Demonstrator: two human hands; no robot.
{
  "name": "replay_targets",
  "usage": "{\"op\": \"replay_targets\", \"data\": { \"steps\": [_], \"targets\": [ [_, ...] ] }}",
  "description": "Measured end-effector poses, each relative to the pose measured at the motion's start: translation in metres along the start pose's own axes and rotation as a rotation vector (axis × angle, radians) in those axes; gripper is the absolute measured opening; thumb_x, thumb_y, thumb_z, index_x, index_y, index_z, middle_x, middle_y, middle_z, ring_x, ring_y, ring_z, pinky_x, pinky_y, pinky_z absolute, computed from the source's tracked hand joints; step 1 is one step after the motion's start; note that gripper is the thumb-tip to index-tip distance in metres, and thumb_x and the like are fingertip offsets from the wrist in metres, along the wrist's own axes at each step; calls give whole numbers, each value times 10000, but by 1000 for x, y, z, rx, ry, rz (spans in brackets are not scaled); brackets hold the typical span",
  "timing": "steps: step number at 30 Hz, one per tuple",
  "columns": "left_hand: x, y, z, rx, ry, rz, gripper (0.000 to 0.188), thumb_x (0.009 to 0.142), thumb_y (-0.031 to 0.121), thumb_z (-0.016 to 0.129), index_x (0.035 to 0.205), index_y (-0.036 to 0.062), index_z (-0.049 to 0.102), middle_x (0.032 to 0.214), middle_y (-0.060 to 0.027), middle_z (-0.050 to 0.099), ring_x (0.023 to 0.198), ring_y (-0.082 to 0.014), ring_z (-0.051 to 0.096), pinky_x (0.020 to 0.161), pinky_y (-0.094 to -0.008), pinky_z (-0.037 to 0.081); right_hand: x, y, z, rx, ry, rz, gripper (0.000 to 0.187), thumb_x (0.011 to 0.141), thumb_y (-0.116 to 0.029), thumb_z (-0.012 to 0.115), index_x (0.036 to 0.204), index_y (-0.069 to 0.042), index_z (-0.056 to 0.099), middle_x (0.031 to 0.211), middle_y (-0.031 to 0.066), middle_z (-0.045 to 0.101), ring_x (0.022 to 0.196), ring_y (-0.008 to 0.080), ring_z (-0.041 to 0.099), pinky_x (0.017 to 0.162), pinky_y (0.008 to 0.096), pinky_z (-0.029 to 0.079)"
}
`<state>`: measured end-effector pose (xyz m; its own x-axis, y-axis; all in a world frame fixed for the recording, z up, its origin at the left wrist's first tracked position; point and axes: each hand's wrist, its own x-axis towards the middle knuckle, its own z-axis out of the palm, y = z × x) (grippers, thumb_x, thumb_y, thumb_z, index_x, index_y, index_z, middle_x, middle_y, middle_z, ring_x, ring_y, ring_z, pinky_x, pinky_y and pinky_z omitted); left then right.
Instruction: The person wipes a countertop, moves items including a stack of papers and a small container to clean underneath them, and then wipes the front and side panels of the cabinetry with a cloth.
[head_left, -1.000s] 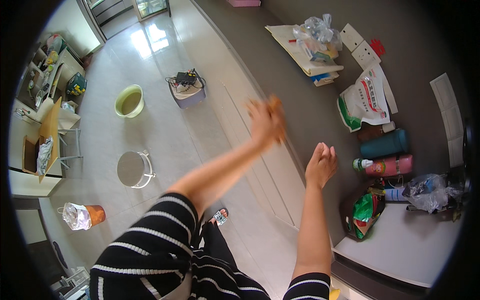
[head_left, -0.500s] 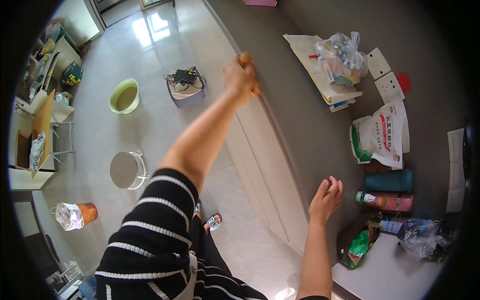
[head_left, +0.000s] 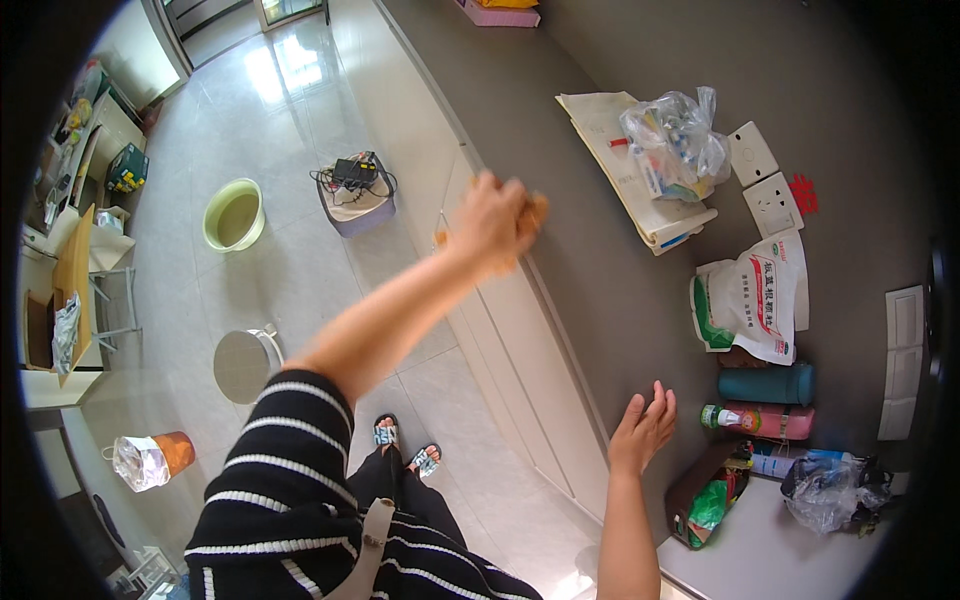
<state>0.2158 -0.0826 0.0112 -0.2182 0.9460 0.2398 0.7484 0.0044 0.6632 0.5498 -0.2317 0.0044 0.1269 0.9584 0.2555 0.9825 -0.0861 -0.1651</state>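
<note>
My left hand (head_left: pixel 490 222) reaches out to the counter's front edge, closed around an orange-brown cloth (head_left: pixel 533 218). The hand is a little blurred, and most of the cloth is hidden under the fingers. Part of the cloth lies over the edge of the dark grey counter (head_left: pixel 620 290). Nearer to me, my right hand (head_left: pixel 642 432) is at the counter's edge with its fingers stretched out and nothing in it. To its right lie a teal bottle (head_left: pixel 765 384) and a pink bottle (head_left: pixel 785 422).
A paper folder (head_left: pixel 592 120) with a clear plastic bag (head_left: pixel 680 145), and a white pouch (head_left: pixel 750 300), sit toward the wall sockets (head_left: pixel 770 203). A dark box (head_left: pixel 685 505) stands near my right forearm. On the floor are a green basin (head_left: pixel 257 215), a purple-grey bin (head_left: pixel 360 215) and a stool (head_left: pixel 245 368).
My left hand has moved nearer and further onto the counter's edge with the cloth. The right hand stays open at the edge. My view has shifted slightly.
</note>
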Motion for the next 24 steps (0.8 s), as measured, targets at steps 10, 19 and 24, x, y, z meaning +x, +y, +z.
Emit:
{"op": "replay_targets", "data": {
  "steps": [10,19,24],
  "targets": [
    [103,-41,-36,471,82,-103,311,863,331,639,1097,128,616,1129,-155,545,1068,-355,576,813,-433,526,1,-8,-1,-39,31,-29,498,987,-439,430,1345,-94,469,1403,186,403,1291,377,377,1064,528,258],
    [-100,68,28,75,-173,519,204,841,281,623,982,136,655,1005,-121,529,964,-313,563,730,-400,506,-1,-6,-1,-64,60,-20,495,973,-435,469,1333,-96,490,1393,185,422,1279,379,394,1061,512,275],
    [-6,21,14,310,-179,227,177,856,254,609,1018,189,634,1068,-92,566,999,-277,547,753,-439,503,1,-3,2,-34,57,-14,490,967,-443,477,1333,-117,497,1390,177,436,1281,378,398,1067,512,270]
  ]
}}
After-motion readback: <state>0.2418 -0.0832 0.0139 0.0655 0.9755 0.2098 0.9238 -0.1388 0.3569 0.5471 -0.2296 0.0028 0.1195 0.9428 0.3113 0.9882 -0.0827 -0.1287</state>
